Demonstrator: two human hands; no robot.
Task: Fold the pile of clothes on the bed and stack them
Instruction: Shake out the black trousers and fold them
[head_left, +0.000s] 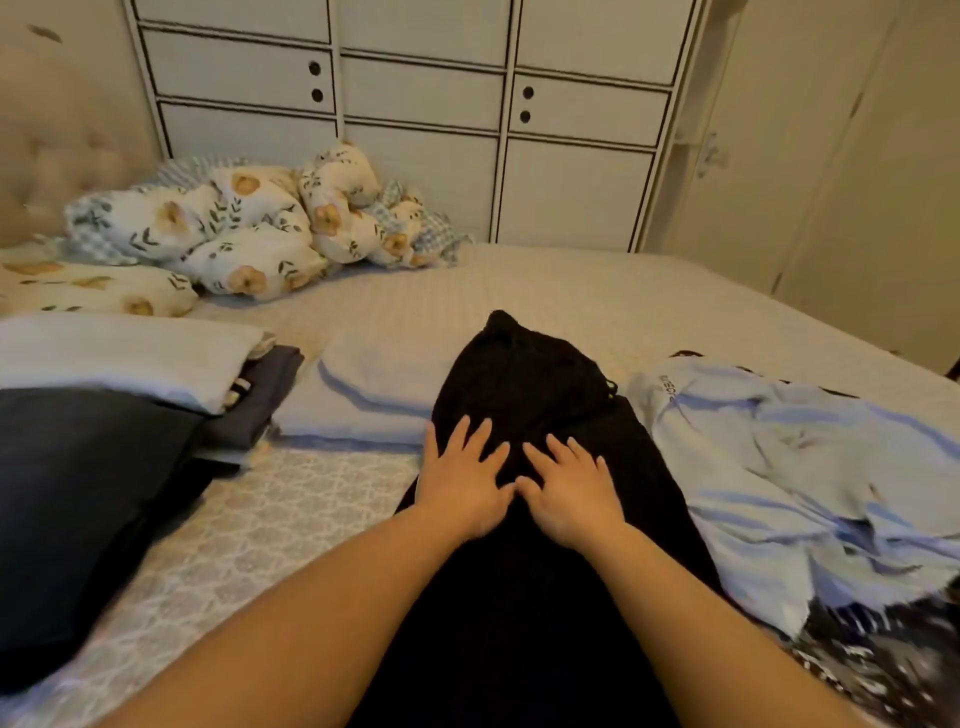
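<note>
- Both hands are lying flat w/ fingers spread, not grabbing anything: the left hand (462, 480) & the right hand (569, 491) are pressing side by side on the black garment (524, 384), thumbs almost touching.
- Black garment is lying long on the bed (597, 291), running from the person's body out toward the middle. Prob pants, but it's too dark to be sure.
- It looks like the hands are smoothing it flat before a fold.
- What could go wrong: the cloth is so dark that bumps & creases are hard to see, so a wrinkle could be getting folded in.
- Far end is lying partly on the folded light blue cloth (363, 400), so pushing forward could be messing up that neat one.
- Right edge is touching the crumpled light blue shirt (779, 467), which isn't folded yet. A fold to that side could be dragging it along.
- Around: a stack of folded clothes (130, 364) is sitting on the left, w/ a dark folded piece (78, 493) in front of it.
- Flowery blanket (234, 228) is bunched up at the back, well apart.
- White cupboard (426, 130) is standing behind the bed.
</note>
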